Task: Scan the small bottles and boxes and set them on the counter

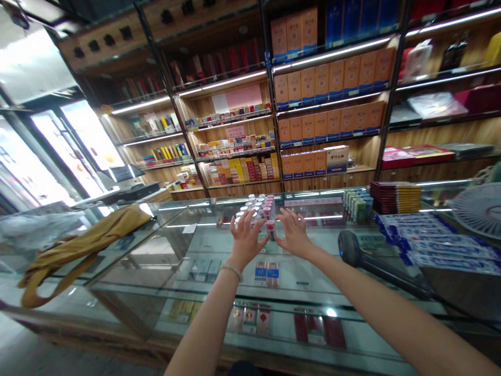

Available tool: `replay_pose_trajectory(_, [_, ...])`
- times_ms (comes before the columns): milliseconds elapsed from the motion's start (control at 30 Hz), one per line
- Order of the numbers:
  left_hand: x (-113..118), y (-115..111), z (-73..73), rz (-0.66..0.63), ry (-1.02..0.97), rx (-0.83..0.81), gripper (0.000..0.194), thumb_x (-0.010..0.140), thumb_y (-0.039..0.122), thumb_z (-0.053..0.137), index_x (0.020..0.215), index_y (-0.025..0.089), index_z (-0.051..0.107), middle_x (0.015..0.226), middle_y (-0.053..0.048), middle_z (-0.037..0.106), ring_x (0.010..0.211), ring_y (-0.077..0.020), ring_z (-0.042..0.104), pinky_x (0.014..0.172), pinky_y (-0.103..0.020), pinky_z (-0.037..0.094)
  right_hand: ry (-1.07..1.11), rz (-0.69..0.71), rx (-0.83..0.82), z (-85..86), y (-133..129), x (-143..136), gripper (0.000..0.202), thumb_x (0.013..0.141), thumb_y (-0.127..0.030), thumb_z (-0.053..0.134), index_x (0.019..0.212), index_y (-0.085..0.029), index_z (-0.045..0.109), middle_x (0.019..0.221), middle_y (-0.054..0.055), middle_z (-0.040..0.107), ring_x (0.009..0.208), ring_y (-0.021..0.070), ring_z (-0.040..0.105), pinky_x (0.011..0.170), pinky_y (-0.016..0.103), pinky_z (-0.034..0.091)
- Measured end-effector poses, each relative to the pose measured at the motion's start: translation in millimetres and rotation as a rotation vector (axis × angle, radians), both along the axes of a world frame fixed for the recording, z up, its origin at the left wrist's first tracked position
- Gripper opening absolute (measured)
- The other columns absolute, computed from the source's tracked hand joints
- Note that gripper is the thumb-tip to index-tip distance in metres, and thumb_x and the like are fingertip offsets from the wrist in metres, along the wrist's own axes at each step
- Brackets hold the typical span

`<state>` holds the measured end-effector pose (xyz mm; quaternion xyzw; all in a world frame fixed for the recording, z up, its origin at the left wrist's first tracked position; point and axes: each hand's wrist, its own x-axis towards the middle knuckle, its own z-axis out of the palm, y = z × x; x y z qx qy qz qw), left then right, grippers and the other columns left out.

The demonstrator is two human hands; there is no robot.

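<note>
A tight block of small clear containers with white lids (252,201) stands in rows on the glass counter; the rightmost row has pink-and-black labels, and the front container (271,230) shows one. My left hand (246,240) reaches over the front left of the block, fingers spread and bent, thumb near the front container. On the block's right side is my right hand (295,235), its fingers apart and curved, thumb near that same container. Whether either hand touches the containers, I cannot tell. My left fingers hide part of the block.
A glass display counter (219,261) holds cigarette packs below. To the right lie a barcode scanner (368,261), blue-and-white packets (442,240), stacked dark red packs (391,197), green boxes (356,203) and a white fan (481,209). A tan bag (90,240) lies left. Stocked shelves stand behind.
</note>
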<state>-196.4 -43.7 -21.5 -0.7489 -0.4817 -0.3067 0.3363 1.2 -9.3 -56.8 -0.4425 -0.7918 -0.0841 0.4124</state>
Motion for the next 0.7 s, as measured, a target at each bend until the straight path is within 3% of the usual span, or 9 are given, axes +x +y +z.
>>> replay_pose_trajectory(367, [-1.2, 10.8, -0.4, 0.029, 0.057, -0.028, 0.052, 0.073, 0.047, 0.08, 0.121, 0.033, 0.065, 0.152, -0.012, 0.048, 0.143, -0.0342, 0.039, 0.122, -0.055, 0.001, -0.064, -0.054, -0.038, -0.2, 5.9, -8.7, 0.049, 0.081, -0.027, 0.062, 0.128, -0.026, 0.05, 0.156, 0.012, 0.041, 0.146, 0.0281, 0.026, 0.115, 0.052, 0.016])
replay_pose_trajectory(700, [-2.3, 28.9, 1.8, 0.064, 0.097, -0.012, 0.039, 0.078, 0.033, 0.075, 0.116, 0.031, 0.066, 0.154, -0.01, 0.048, 0.144, -0.0342, 0.038, 0.122, -0.06, 0.0, -0.024, -0.139, -0.038, -0.3, 20.4, -28.1, 0.054, 0.077, -0.024, 0.064, 0.129, -0.029, 0.052, 0.158, 0.011, 0.038, 0.146, 0.0287, 0.027, 0.115, 0.054, 0.018])
